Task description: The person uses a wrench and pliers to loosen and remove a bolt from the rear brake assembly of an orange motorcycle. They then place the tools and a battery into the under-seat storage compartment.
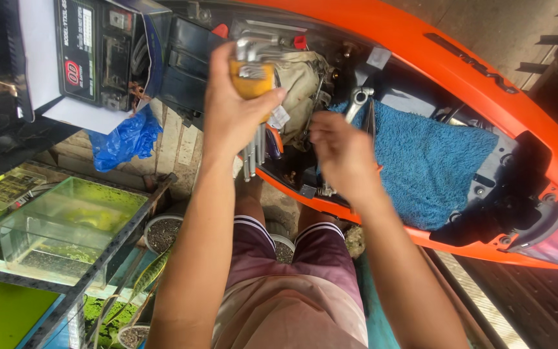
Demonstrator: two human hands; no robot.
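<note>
Holding a hex key set point(253, 77) in its yellow holder with the left hand point(230, 110), just above the open orange scooter body point(421, 45). Right hand point(343, 155) is pinched narrow beside the blue towel point(427, 161), apparently working a fastener; picking the right-size key seems next.

Head-worn, single view, looking steeply down and close over both forearms onto the open orange plastic scooter body point(460, 71) below.
</note>
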